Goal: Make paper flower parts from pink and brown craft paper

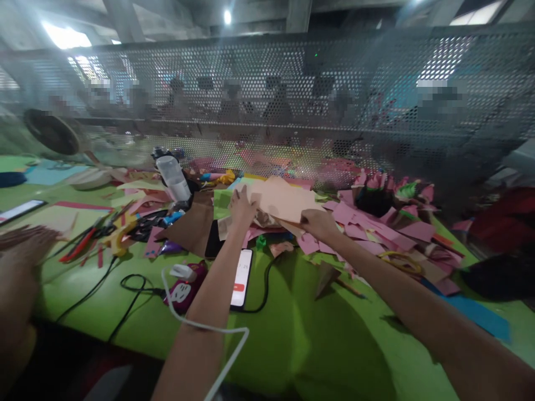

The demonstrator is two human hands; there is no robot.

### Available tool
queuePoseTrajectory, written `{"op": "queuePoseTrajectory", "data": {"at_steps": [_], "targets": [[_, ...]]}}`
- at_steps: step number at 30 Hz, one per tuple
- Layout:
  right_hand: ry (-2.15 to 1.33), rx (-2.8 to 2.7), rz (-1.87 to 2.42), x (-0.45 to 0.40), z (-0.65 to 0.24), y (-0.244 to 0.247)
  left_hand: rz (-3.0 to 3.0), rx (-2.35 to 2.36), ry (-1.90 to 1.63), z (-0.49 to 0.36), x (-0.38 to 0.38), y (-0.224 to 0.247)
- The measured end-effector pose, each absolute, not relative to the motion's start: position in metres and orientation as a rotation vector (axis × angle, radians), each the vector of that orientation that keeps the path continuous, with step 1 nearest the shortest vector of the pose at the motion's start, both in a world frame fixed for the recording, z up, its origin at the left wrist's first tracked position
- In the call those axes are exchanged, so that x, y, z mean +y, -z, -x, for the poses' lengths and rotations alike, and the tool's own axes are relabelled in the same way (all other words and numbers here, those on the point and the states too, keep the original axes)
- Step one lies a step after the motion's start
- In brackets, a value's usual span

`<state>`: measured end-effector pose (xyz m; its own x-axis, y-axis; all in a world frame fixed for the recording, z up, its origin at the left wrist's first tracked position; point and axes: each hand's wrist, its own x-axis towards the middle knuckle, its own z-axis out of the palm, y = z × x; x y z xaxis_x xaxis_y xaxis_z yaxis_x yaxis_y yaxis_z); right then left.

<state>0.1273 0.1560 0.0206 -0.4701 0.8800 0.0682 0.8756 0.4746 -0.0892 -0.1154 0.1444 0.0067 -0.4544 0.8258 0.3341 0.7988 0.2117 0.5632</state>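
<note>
A peach sheet of paper (pixel 284 199) lies tilted over the pile at the middle of the table. My right hand (pixel 316 224) pinches its lower right edge, fingers closed. At its left edge, my left hand (pixel 244 207) has its fingers bent on the paper, partly hidden from view. Below the sheet sit crumpled paper scraps and a small green piece (pixel 261 241). A lit phone (pixel 242 278) rests on the table beside my left forearm, and a brown paper piece (pixel 196 223) lies left of that hand.
Pink paper strips (pixel 371 225) heap up on the right. A water bottle (pixel 173 177), a yellow glue gun (pixel 121 235), scissors (pixel 81 245) and a purple power socket (pixel 186 289) with cables stand left. Another person's hand (pixel 25 245) is at far left. A perforated metal screen (pixel 267 117) rises behind.
</note>
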Motion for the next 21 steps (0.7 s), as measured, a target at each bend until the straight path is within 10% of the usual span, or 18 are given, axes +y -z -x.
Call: {"op": "queuePoseTrajectory", "data": {"at_steps": [21], "targets": [[-0.583, -2.292, 1.613, 0.182, -0.135, -0.014, -1.819, 2.360, -1.055, 0.100, 0.114, -0.015]]}}
